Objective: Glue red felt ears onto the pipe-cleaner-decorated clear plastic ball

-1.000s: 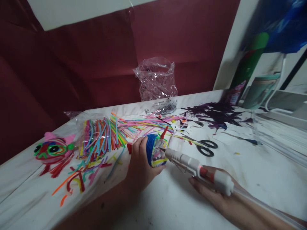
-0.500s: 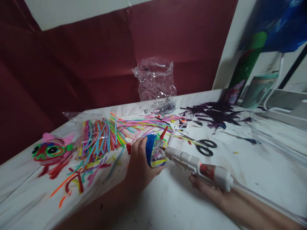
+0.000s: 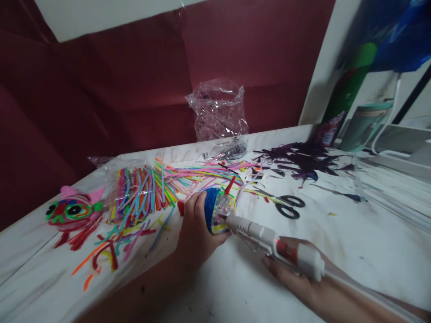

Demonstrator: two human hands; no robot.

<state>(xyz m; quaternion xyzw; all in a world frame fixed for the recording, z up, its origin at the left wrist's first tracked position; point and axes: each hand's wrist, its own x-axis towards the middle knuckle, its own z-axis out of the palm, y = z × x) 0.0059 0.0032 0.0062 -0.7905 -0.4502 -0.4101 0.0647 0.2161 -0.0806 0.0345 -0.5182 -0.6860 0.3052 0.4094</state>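
Note:
My left hand (image 3: 197,229) is wrapped round a small rounded craft piece (image 3: 212,208), blue on its left side with a clear, shiny face and yellow and green strips. A red pipe cleaner (image 3: 230,185) sticks up from its top. In my right hand (image 3: 296,278) is a white and orange hot glue gun (image 3: 257,233), its nozzle pointing left at the clear face. Whether the tip touches that face I cannot tell. Black-handled scissors (image 3: 290,207) lie beyond the glue gun, their blades partly under pipe cleaners.
A colourful animal-face figure (image 3: 72,213) stands at left, beside bundled pipe cleaners (image 3: 138,190) and loose cut pieces (image 3: 109,258). Behind are a clear plastic bag (image 3: 220,112) and dark purple strips (image 3: 299,159). A green lidded cup (image 3: 365,125) stands at the far right.
The glue gun's nozzle has shifted slightly left and down across the craft piece's clear face, with my right hand following. My left hand keeps its hold in nearly the same place.

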